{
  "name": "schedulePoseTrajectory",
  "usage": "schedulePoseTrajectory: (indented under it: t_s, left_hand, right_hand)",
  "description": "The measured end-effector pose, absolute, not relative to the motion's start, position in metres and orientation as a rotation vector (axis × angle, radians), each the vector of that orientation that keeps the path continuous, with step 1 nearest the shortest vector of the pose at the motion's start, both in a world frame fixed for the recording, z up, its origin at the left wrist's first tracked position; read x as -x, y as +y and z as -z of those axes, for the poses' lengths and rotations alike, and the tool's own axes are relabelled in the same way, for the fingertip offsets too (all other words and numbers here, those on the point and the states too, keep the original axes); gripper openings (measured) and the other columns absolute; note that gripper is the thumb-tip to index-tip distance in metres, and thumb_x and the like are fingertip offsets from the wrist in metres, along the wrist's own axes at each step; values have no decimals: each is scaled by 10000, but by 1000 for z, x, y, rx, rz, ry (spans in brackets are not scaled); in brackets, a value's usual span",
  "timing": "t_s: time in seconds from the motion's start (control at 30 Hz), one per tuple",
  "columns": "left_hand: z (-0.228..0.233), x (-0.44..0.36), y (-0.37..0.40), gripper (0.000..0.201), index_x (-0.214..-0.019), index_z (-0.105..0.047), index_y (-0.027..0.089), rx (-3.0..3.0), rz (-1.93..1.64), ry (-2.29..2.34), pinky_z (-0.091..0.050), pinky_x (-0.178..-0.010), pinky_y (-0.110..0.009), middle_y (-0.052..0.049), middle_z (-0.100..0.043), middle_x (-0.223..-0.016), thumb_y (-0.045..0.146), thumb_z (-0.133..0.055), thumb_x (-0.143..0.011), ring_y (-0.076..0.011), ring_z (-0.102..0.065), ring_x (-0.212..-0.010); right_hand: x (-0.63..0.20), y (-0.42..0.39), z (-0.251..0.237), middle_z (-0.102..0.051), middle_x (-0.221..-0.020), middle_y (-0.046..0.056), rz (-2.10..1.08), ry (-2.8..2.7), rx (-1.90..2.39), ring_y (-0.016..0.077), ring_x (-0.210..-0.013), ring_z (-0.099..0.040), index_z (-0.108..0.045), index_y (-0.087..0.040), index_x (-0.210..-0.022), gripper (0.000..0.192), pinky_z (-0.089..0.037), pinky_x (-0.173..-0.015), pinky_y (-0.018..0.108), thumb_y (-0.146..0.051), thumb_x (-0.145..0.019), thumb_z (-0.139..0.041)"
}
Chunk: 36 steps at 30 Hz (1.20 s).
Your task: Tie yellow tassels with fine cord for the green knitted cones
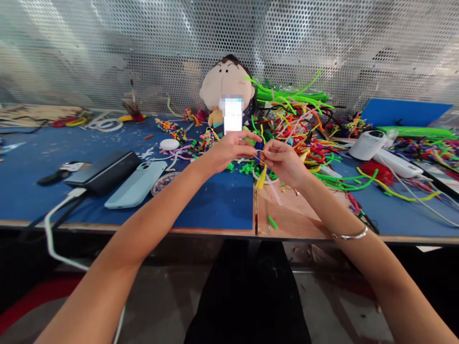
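In the head view, both hands met above the front edge of the table (201, 205). The left hand (229, 150) and the right hand (285, 162) each had fingertips pinched together on a thin yellow pipe cleaner (261, 177) — its upper part ran as a short strand between the two sets of fingertips, and its lower end hung down just below them, over the seam between the blue mat and a bare brown board (294, 215). A silver bangle (350, 235) sat on the right wrist.

Just beyond the fingers lay a tangle of coloured pipe cleaners (304, 129), green, orange, red and yellow, spreading away to the right of the right hand. Behind the left fingertips stood a small white phone (233, 117), propped upright against a plush doll (225, 83) at the perforated back wall.

To the left of the left hand, well apart from it, lay a pale blue phone (136, 185) and, touching its far side, a black power bank (103, 171) — a white cable (53, 224) ran off the table edge from there. A small white round puck (169, 144) rested between those and the doll. Far to the right of the right hand sat a white roll (367, 144).
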<state>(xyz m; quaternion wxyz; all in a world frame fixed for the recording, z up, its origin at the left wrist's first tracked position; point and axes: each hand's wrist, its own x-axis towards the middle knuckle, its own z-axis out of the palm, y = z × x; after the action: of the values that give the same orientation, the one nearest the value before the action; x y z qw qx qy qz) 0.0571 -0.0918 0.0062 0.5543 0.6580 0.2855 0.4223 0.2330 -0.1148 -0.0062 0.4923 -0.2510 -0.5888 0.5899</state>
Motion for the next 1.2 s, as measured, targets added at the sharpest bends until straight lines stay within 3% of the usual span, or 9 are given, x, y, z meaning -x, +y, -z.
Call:
schedulePoseTrajectory:
  t_s: [0.1, 0.33, 0.5, 1.07, 1.2]
  left_hand:
    - [-6, -58, -92, 283, -921, -601, 143, -1410, -909, 609, -487, -686, -244, 12, -614, -686, 59, -618, -651, -92, -610, -666]
    - [-2, -65, -94, 269, -829, -546, 159, -1361, -910, 518, -456, -593, -214, 35, -540, -604, 4, -497, -614, -71, -540, -558]
    - [-4, -71, -100, 243, -776, -497, 152, -1311, -931, 446, -375, -507, -177, 46, -477, -597, 14, -452, -581, -44, -454, -494]
    - [1, -73, -97, 219, -690, -411, 180, -1342, -951, 300, -281, -494, -213, 68, -429, -531, 13, -460, -558, -45, -373, -459]
    - [2, -72, -98, 181, -696, -470, 166, -1449, -971, 372, -276, -500, -220, 49, -440, -595, 22, -465, -586, -44, -386, -489]
  right_hand:
    - [-233, -114, 7, -464, -571, -49, -1424, -1456, 640, 62, -512, -372, -531, -174, -636, 111, -321, -556, 232, -155, -680, -631]
    - [-232, -118, 5, -557, -671, -8, -1367, -1585, 703, 74, -576, -427, -594, -156, -687, 71, -317, -564, 238, -185, -694, -658]
    - [-231, -118, 5, -482, -599, -37, -1457, -1528, 591, 62, -532, -389, -549, -156, -633, 112, -318, -563, 232, -140, -699, -639]
    - [-227, -118, 7, -353, -581, -32, -1616, -1375, 546, 87, -541, -330, -470, -177, -572, 183, -341, -582, 244, -154, -721, -573]
    - [-227, -118, 6, -329, -573, -33, -1614, -1360, 566, 90, -537, -312, -483, -174, -592, 154, -320, -561, 242, -140, -732, -538]
